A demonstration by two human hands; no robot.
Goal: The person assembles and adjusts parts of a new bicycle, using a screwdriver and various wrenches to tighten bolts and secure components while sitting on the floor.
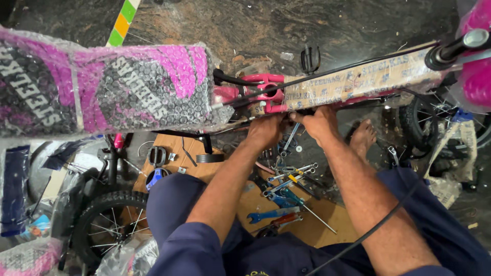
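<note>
Both hands are closed on the underside of the pink bicycle frame [255, 92], the left hand [266, 130] and right hand [319, 122] side by side. Spanners and pliers [281, 197] lie loose on cardboard [317, 225] below them. A slip could drop the bubble-wrapped frame onto the bare foot [364, 138].

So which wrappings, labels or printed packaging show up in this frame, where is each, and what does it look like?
Bubble wrap: around the bike frame, upper left; clear bubbles over pink, black and white graphics.
Paper wrap: on the frame tube above both hands, upper right; long tan strip with repeated dark print.
Striped strip: top left, on the floor; green, orange and white bands.
Plastic bag: bottom left by the wheel; crumpled, clear.
</note>
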